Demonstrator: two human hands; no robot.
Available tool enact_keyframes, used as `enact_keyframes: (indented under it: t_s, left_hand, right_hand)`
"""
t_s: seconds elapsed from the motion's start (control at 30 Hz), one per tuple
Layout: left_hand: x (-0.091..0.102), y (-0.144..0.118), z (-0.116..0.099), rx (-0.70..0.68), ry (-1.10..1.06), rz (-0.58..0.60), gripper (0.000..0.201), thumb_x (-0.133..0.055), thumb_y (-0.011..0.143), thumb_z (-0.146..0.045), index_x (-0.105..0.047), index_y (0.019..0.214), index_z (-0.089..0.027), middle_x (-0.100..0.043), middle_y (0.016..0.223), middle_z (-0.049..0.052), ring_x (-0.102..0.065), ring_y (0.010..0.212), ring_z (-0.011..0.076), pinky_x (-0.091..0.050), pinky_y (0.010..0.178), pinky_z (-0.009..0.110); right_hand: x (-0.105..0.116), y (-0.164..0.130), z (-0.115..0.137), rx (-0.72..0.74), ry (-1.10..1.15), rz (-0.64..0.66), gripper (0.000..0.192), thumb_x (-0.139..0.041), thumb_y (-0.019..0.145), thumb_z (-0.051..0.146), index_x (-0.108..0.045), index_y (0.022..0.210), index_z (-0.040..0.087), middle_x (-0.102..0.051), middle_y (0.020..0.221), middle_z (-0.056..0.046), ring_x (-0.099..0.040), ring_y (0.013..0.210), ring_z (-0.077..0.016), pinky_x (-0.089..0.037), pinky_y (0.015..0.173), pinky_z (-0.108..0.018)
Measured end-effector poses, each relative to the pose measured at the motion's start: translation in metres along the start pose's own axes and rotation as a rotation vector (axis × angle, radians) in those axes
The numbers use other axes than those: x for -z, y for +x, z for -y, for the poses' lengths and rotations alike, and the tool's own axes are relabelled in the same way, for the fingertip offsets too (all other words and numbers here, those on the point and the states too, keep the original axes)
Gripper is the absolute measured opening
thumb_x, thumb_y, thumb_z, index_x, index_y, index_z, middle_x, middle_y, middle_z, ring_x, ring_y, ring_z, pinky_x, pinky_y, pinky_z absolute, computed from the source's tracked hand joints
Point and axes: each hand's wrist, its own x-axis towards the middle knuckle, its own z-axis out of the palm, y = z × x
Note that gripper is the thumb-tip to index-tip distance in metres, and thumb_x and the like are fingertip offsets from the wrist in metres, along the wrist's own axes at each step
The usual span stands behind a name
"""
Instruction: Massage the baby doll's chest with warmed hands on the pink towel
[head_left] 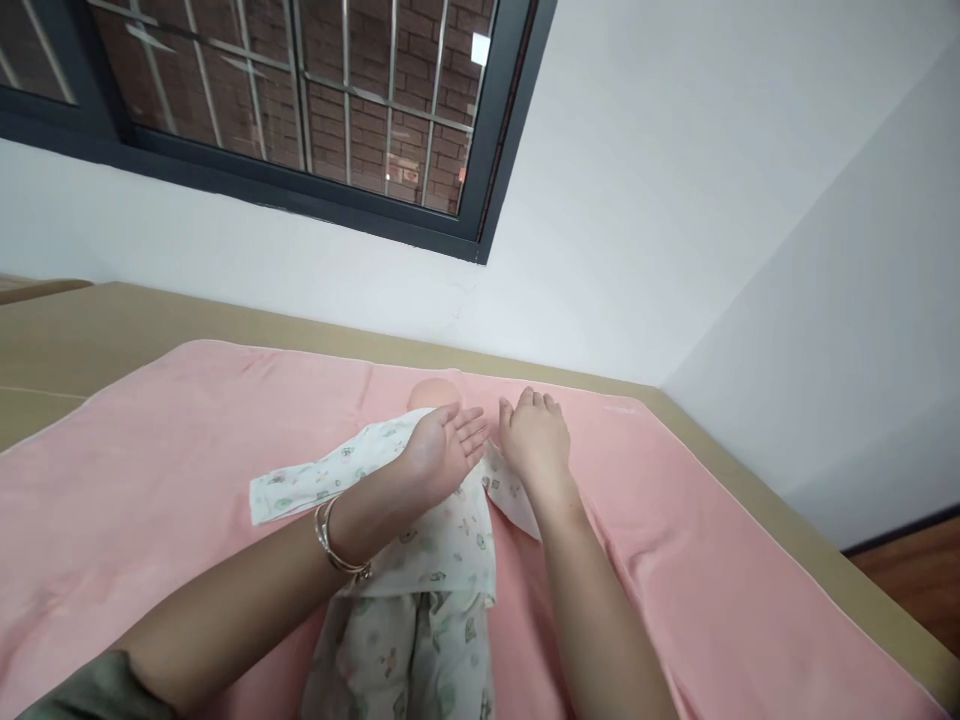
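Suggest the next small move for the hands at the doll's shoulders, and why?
Probably close the right hand on the garment's loose flap beside the doll. That flap lies spread on the pink towel, and both hands, the left hand too, are open.

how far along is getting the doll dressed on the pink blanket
Done: the doll lies on the pink blanket in a printed garment covering its body and legs. In hand: the left hand rests open over the chest, and the right hand presses down by the right sleeve. Left: the left sleeve looks flat and empty; any fastening is hidden.
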Motion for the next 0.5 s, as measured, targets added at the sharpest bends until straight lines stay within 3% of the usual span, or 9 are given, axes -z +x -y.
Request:
enact_keyframes:
  t_s: [0.1, 0.2, 0.33, 0.5]
  left_hand:
    - [0.011, -0.025, -0.015, 0.089, -0.049, -0.064, 0.052, -0.034, 0.096, -0.037, -0.049, 0.139, -0.013, -0.047, 0.152, 0.017, -0.050, 0.138, 0.0223, -0.043, 0.113, 0.034]
    - [0.017, -0.044, -0.026, 0.122, -0.125, -0.036, 0.047, -0.041, 0.095, -0.034, -0.054, 0.134, -0.012, -0.048, 0.150, 0.016, -0.051, 0.136, 0.0244, -0.043, 0.113, 0.037]
    - [0.023, -0.061, -0.033, 0.120, -0.143, 0.032, 0.041, -0.045, 0.094, -0.034, -0.060, 0.126, -0.013, -0.051, 0.149, 0.014, -0.050, 0.137, 0.0261, -0.044, 0.113, 0.040]
    - [0.025, -0.080, -0.040, 0.151, -0.126, 0.164, 0.040, -0.050, 0.089, -0.030, -0.064, 0.121, -0.010, -0.054, 0.146, 0.016, -0.049, 0.138, 0.0279, -0.045, 0.112, 0.040]
  right_hand:
    - [0.009, 0.005, 0.006, -0.004, -0.089, 0.019, 0.046, -0.036, 0.102, 0.029, -0.067, 0.111, -0.003, -0.068, 0.110, -0.028, -0.062, 0.112, -0.0365, -0.043, 0.098, -0.044]
    - [0.017, 0.009, 0.011, -0.069, -0.119, 0.081, 0.044, -0.035, 0.103, 0.029, -0.072, 0.097, 0.005, -0.071, 0.097, -0.022, -0.067, 0.099, -0.0311, -0.047, 0.084, -0.037]
    - [0.020, 0.010, 0.012, -0.105, -0.151, 0.106, 0.044, -0.034, 0.103, 0.030, -0.072, 0.097, 0.008, -0.071, 0.093, -0.019, -0.068, 0.098, -0.0299, -0.046, 0.073, -0.033]
    - [0.008, 0.010, 0.007, -0.024, -0.195, 0.028, 0.042, -0.035, 0.102, 0.029, -0.070, 0.100, 0.006, -0.069, 0.094, -0.019, -0.064, 0.103, -0.0299, -0.046, 0.078, -0.033]
